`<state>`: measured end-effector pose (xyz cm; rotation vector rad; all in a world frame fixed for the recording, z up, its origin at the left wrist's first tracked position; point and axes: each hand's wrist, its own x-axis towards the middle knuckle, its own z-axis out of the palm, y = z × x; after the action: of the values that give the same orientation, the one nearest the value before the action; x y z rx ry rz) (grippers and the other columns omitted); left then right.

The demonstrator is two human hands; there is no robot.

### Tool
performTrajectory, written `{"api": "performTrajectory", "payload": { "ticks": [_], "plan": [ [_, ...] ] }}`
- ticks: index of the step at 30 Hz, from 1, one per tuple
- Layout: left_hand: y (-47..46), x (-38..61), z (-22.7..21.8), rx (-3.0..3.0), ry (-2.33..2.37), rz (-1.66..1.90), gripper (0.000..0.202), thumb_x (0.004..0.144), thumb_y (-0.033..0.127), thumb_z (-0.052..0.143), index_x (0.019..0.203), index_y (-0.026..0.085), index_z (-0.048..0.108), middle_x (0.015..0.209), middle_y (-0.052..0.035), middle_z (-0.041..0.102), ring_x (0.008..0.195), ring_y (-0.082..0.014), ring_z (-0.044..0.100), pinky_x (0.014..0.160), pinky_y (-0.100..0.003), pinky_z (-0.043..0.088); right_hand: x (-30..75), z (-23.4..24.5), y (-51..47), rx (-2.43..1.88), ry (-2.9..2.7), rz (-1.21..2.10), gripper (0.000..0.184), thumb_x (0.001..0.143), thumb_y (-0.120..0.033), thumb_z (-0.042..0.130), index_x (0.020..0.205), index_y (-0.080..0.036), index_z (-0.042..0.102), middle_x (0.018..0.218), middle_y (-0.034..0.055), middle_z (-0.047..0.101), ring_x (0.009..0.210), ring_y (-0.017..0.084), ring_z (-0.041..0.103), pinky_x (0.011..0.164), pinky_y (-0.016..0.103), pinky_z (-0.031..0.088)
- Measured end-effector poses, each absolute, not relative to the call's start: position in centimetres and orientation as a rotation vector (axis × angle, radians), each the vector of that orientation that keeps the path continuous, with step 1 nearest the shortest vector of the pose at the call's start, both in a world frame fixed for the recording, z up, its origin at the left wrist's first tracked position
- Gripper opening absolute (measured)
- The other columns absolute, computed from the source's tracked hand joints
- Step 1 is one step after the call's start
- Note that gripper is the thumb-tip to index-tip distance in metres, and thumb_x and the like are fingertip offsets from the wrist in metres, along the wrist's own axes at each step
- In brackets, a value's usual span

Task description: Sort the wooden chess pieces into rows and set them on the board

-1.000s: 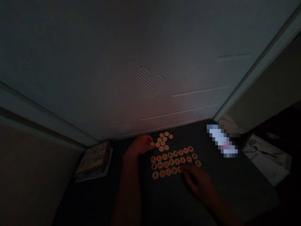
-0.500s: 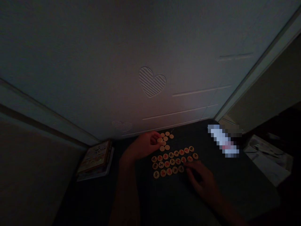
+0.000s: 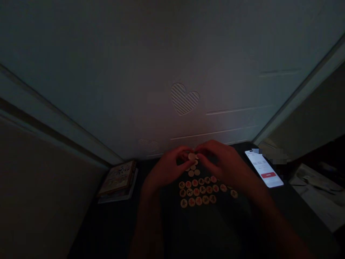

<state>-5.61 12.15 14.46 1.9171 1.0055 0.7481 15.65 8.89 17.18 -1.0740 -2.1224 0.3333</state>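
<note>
My left hand (image 3: 168,167) pinches a plain-faced wooden Chinese chess piece (image 3: 191,156) between thumb and fingers near the wall. Meeting it from the right, my right hand (image 3: 223,163) has its thumb and forefinger closed at the edge of a pale piece, partly hidden by the fingers. Below the fingertips lie a few blank-side-up pieces (image 3: 197,172). Closer to me, several pieces with red or black characters (image 3: 202,190) form three rows. One more piece (image 3: 234,194) lies off the right end, and my right hand and forearm cover part of the top rows.
Stacked books or boxes (image 3: 118,180) sit at the table's left. A lit phone (image 3: 265,169) rests on the right side of the dark table (image 3: 188,230). Behind stands a pale panel with a heart relief (image 3: 185,99). Papers (image 3: 318,194) lie beyond the right edge.
My right hand has moved from the rows up and forward to meet my left fingertips. One piece at the right now lies apart from the rows. The view has shifted slightly.
</note>
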Motion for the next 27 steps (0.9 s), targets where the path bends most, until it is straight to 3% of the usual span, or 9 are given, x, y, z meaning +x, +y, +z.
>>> {"api": "performTrajectory", "payload": {
  "ticks": [5, 14, 23, 27],
  "plan": [
    [11.8, -6.2, 15.1, 1.844, 1.033, 0.896, 0.028, 0.092, 0.034, 0.066, 0.117, 0.022, 0.063, 0.102, -0.0021, 0.076, 0.095, -0.0177, 0.072, 0.087, -0.032, 0.058, 15.7, 15.9, 10.1, -1.084, -2.117, 0.370, 0.018, 0.097, -0.028, 0.059, 0.114, -0.024, 0.066, 0.105, 0.0025, 0.072, 0.091, 0.016, 0.070, 0.079, 0.029, 0.057],
    [11.1, -5.7, 16.3, 1.868, 1.000, 0.907, 0.023, 0.093, 0.034, 0.066, 0.113, 0.022, 0.069, 0.101, -0.0021, 0.078, 0.093, -0.0166, 0.073, 0.088, -0.030, 0.057, 15.6, 16.4, 9.2, -0.945, -2.234, 0.397, 0.040, 0.097, -0.025, 0.060, 0.136, -0.030, 0.058, 0.114, 0.0028, 0.071, 0.100, 0.017, 0.069, 0.088, 0.032, 0.058],
    [10.5, -4.5, 16.8, 1.901, 1.030, 0.867, 0.021, 0.098, 0.036, 0.060, 0.103, 0.024, 0.075, 0.097, 0.0010, 0.079, 0.089, -0.0147, 0.072, 0.081, -0.025, 0.055, 16.3, 17.1, 9.2, -0.990, -2.192, 0.360, 0.022, 0.101, -0.029, 0.055, 0.118, -0.026, 0.067, 0.107, 0.0022, 0.074, 0.097, 0.017, 0.070, 0.085, 0.031, 0.057],
    [10.6, -4.1, 16.7, 1.916, 1.051, 0.903, 0.024, 0.100, 0.037, 0.055, 0.098, 0.022, 0.075, 0.090, 0.0008, 0.078, 0.083, -0.0141, 0.071, 0.078, -0.024, 0.054, 16.4, 17.4, 9.1, -0.995, -2.164, 0.418, 0.025, 0.101, -0.028, 0.055, 0.123, -0.027, 0.066, 0.110, 0.0012, 0.074, 0.096, 0.016, 0.070, 0.085, 0.029, 0.058]
  ]
}}
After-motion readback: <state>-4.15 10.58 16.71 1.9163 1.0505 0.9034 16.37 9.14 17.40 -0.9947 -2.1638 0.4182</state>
